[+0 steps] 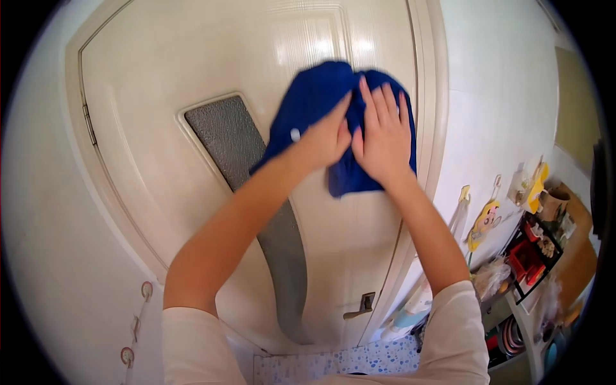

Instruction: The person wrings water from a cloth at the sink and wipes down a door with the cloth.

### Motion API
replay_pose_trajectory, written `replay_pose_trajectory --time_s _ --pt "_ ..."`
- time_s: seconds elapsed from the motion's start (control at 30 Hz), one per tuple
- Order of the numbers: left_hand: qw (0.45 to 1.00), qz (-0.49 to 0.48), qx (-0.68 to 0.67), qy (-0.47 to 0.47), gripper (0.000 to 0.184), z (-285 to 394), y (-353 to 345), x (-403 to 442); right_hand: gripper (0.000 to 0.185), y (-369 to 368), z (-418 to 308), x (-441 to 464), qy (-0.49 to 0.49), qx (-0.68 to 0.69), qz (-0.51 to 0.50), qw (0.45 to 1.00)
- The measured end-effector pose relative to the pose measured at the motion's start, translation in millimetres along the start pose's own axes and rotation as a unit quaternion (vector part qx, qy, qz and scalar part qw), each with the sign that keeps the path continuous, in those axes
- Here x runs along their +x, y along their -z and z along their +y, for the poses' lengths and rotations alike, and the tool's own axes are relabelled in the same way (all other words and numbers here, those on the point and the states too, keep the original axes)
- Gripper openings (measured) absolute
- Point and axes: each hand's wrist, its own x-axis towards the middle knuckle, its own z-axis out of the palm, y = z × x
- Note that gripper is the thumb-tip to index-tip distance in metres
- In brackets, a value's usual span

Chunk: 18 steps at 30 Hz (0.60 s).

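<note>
A dark blue cloth (314, 90) lies bunched against the upper right part of a cream door (154, 147). My left hand (328, 138) is on the cloth, its fingers bent and closed on a fold, the index finger pointing up. To its right, my right hand (386, 131) rests flat on the cloth with fingers stretched out and slightly apart. A small white spot shows on the cloth beside my left wrist. Left of the cloth, a curved strip of dark textured glass (221, 128) runs down the door.
Low on the door's right side is a handle (360, 306). Along the right wall hang yellow items (482, 226) on hooks. Cluttered shelves (532, 256) with a red basket stand farther right. Small round hooks (147, 290) are on the left wall. Below is a blue-speckled floor (378, 356).
</note>
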Motion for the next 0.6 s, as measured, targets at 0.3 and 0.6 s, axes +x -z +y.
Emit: replay_pose_trajectory --time_s 0.3,0.6 --pt "0.995 0.055 0.08 -0.008 0.06 18 48 85 0.063 -14 15 76 -0.002 -0.021 0.104 0.994" --pt "0.999 -0.016 -0.004 -0.035 0.063 -3 -1 2 0.07 -5 -9 -15 -0.01 0.019 0.013 1.0"
